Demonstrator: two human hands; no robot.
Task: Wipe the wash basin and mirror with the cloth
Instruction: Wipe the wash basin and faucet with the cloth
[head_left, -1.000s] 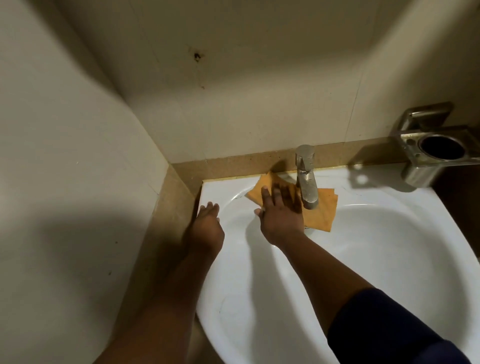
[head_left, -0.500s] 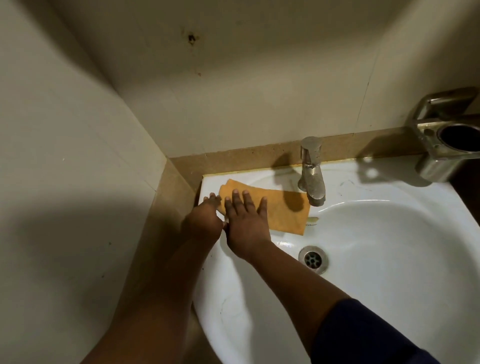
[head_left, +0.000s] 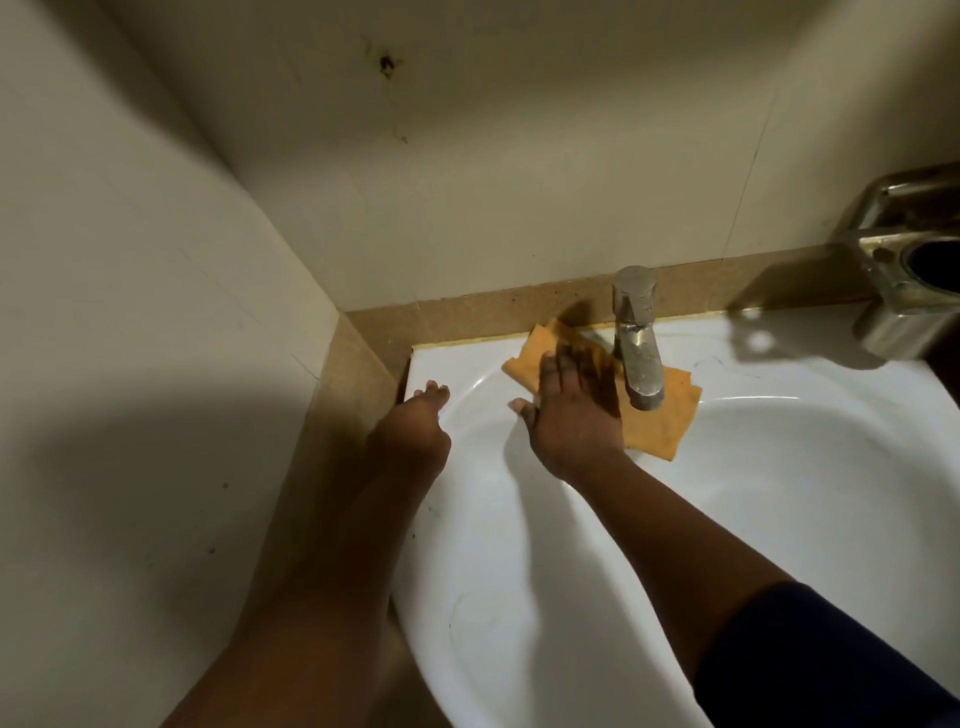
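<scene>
A white wash basin (head_left: 769, 467) fills the lower right of the head view. An orange cloth (head_left: 660, 421) lies flat on its back rim, partly under the metal tap (head_left: 636, 338). My right hand (head_left: 571, 410) presses on the cloth with straight, spread fingers, just left of the tap. My left hand (head_left: 410, 431) rests on the basin's left rim with its fingers out and holds nothing. No mirror is in view.
Tiled walls meet in a corner at the back left, with a brown stone ledge (head_left: 467, 317) along the basin's back and left side. A metal holder (head_left: 914, 280) juts from the wall at the right edge, above the basin.
My right hand has slid the cloth from the basin's back left corner rightward to the tap. My left hand has stayed on the left rim.
</scene>
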